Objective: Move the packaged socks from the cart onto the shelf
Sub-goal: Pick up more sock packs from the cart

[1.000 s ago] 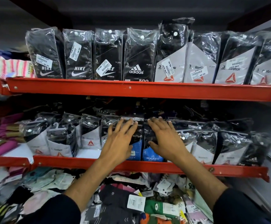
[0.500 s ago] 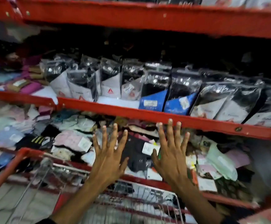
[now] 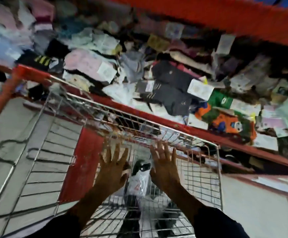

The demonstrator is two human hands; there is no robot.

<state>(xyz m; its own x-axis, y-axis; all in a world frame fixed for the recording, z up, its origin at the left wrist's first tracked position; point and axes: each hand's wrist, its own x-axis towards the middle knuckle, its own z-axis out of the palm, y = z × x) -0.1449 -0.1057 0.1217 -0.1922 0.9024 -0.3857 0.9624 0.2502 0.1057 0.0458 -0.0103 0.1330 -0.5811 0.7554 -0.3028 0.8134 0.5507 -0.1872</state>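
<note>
The picture is blurred by motion. A wire cart (image 3: pixel 42 152) with red trim stands below me against the shelving. At its bottom lies a packaged pair of socks (image 3: pixel 139 179) in clear plastic, black and white, with more packs under it. My left hand (image 3: pixel 113 169) hovers to the left of that pack, fingers spread, holding nothing. My right hand (image 3: pixel 164 165) hovers to its right, also spread and empty. Neither hand touches the pack.
A low red shelf (image 3: pixel 182 126) runs diagonally past the cart's far rim, heaped with several loose sock packs (image 3: pixel 170 83) in many colours. A higher red shelf edge (image 3: pixel 225 19) crosses the top. Grey floor (image 3: pixel 2 134) shows at the left and right.
My view has swung down from the stocked shelves to the cart. Both hands left the packs on the middle shelf and dropped, open, into the cart on either side of a sock pack.
</note>
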